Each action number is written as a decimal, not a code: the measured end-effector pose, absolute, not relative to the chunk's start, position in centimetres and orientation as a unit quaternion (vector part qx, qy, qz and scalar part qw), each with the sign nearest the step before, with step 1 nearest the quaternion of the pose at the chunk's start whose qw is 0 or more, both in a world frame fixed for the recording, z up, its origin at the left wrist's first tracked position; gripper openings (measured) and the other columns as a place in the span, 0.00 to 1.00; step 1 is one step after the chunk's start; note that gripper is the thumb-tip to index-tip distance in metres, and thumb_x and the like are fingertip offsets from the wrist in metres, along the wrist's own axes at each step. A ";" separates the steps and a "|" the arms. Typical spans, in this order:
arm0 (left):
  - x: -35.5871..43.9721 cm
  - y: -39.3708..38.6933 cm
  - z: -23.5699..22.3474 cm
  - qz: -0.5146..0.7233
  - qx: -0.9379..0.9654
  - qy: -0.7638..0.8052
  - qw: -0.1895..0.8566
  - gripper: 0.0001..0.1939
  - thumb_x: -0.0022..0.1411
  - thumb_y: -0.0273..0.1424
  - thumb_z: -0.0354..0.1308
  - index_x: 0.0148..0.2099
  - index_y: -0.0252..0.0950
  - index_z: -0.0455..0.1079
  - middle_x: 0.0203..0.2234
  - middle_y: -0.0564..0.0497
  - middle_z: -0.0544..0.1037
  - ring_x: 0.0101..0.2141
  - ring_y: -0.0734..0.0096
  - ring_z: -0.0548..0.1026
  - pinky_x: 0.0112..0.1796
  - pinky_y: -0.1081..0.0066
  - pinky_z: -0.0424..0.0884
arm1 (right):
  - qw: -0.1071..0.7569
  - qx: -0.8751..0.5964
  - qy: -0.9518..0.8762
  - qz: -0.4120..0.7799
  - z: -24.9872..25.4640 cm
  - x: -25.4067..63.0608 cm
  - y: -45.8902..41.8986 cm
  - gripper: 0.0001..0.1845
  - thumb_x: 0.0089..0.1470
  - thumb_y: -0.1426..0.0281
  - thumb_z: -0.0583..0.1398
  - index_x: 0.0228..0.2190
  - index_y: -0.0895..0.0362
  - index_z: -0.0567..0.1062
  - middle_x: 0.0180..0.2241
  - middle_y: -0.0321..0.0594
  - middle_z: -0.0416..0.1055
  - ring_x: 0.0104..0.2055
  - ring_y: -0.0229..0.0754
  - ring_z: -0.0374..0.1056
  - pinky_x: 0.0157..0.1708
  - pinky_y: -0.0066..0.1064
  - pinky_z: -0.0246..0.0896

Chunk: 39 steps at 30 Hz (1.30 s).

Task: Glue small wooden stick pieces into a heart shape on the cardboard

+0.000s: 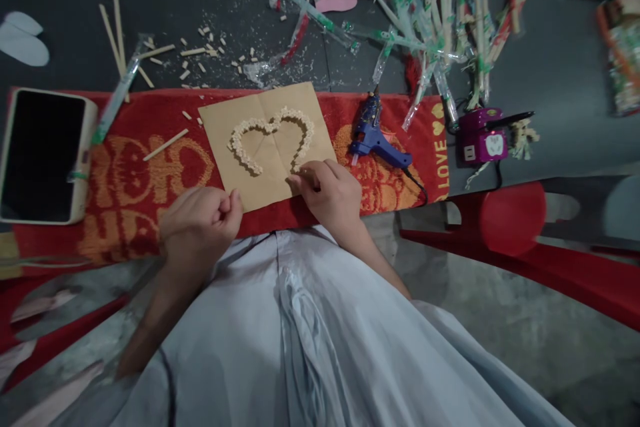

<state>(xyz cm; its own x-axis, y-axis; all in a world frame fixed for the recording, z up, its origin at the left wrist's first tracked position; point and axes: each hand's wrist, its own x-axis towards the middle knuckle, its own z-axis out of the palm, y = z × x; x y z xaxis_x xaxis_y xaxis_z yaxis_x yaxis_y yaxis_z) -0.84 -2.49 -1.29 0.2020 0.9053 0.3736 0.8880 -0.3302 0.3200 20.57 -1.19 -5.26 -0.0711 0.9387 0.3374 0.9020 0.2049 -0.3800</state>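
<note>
A brown square card [267, 183] lies on a red towel in front of me, bearing a heart outline [245, 125] built of small pale stick pieces. The outline has a gap at its lower point. My left hand [203, 217] is closed in a fist at the card's lower left edge, thumb against the curled fingers; what it holds, if anything, is hidden. Bent over the card's right side, my right hand [333, 193] has its fingers pinched beside the heart's lower right end. Whatever is between those fingertips is too small to make out. A blue glue gun [377, 137] lies right of the card.
A phone [43, 155] lies on the towel [125, 213] at left. Cut pieces [200, 50] and sticks [116, 23] are scattered behind the card. Wrapped chopsticks [445, 7] pile up at back right, near a purple socket block [480, 135]. A red chair [515, 217] stands at right.
</note>
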 end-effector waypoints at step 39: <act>6.2 -0.9 -4.3 0.144 0.769 0.613 0.114 0.14 0.67 0.32 0.53 0.49 0.41 0.77 0.32 0.48 0.84 0.34 0.64 0.82 0.31 0.67 0.70 | 0.080 -0.555 -0.821 0.107 -2.1 23.0 1.7 0.17 0.63 0.74 0.53 0.47 0.51 0.78 0.34 0.38 0.80 0.31 0.38 0.71 0.25 0.32 0.46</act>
